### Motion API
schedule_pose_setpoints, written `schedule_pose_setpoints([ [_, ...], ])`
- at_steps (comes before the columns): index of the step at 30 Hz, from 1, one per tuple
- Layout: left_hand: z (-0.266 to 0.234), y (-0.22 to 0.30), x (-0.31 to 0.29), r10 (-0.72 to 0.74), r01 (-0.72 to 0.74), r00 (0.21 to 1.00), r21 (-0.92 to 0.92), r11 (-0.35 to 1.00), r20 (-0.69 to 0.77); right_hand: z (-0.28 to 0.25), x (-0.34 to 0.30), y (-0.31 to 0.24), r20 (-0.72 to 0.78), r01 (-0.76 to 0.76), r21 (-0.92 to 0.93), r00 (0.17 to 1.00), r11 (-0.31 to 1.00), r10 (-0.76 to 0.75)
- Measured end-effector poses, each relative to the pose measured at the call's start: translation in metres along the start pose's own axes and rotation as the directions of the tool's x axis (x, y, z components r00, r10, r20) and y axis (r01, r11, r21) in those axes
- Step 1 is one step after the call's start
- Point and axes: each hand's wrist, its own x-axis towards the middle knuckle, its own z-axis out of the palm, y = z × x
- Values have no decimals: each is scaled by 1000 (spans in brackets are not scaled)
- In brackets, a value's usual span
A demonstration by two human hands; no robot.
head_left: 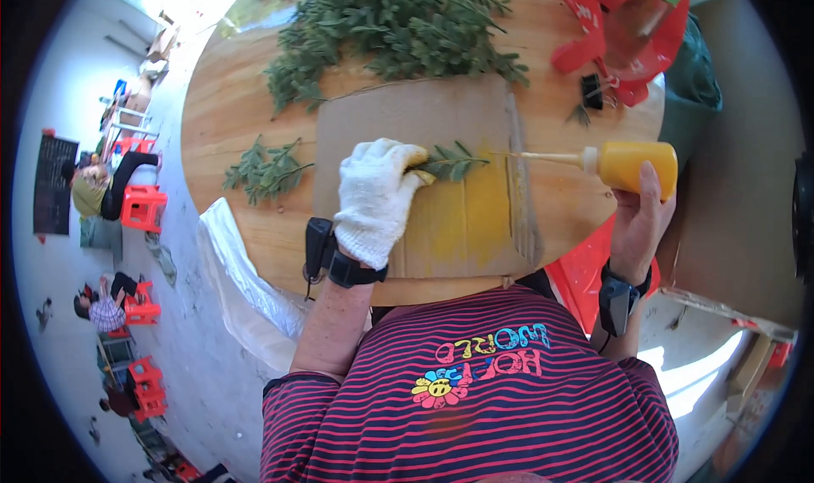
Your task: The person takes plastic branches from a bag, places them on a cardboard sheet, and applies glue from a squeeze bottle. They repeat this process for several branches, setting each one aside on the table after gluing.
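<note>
My left hand [377,196], in a white knitted glove, is closed in a pinch on a small green leafy sprig [456,161]. The sprig points right, above a piece of cardboard [398,110] with yellow stains. In my bare right hand [640,228] is a squeeze bottle [636,167] of yellow liquid, lying on its side. Its long thin nozzle [543,156] points left, with the tip close to the sprig's end; whether they touch I cannot tell. Left of the glove, a few loose sprigs [270,169] lie on the round wooden table [212,84].
A big pile of green sprigs [381,25] covers the table's far side. At the far right are a red plastic bag [581,16] and a black binder clip [592,92]. A large cardboard box [738,169] stands right. People sit on red stools [142,207] far left.
</note>
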Motion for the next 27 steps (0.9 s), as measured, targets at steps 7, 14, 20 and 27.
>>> schedule_pose_setpoints([
  [7,-1,7,-9,58,-52,998,175,983,-28,6,-7,17,59,-62,248,997,967,49],
  [14,-47,-20,-18,17,8,996,264,965,-90,11,-13,35,79,-168,388,986,906,150],
  [20,-118,-60,-32,-142,207,977,530,822,-160,9,-10,42,85,-179,433,984,883,157],
  [27,-127,-86,11,-361,285,931,729,622,-57,5,-13,45,129,-158,397,985,904,116],
])
